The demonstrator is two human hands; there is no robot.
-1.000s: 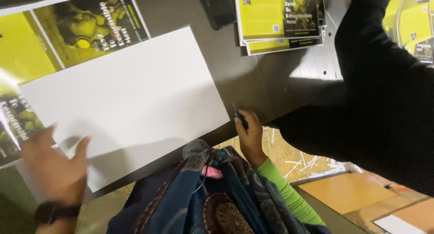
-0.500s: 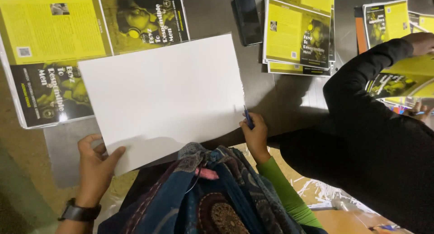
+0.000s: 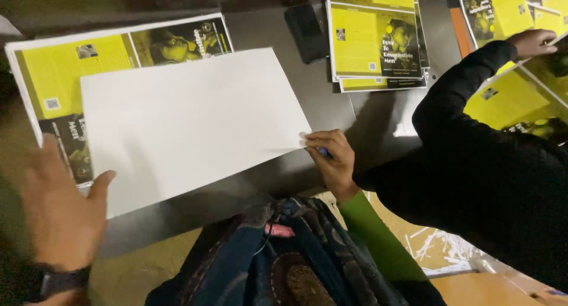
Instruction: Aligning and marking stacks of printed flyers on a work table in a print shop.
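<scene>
So, nearest, the left hand (image 3: 56,208) is spread wide, thumb just at the lower left edge of the white sheet (image 3: 189,120). That blank sheet is laid tilted on the dark table (image 3: 331,114), over a yellow printed cover (image 3: 65,69). Its right corner is pinched by the right hand (image 3: 332,161), a blue pen (image 3: 323,153) tucked in too. Farther off, a stack of yellow covers (image 3: 376,40) is seen, and a black-sleeved arm (image 3: 473,158) is stretched across the right side.

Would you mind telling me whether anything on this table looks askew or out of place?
The blank white sheet lies tilted across the yellow printed cover sheet beneath it, edges not aligned. The right hand pinches its corner; the left hand is at its lower-left edge.
</scene>
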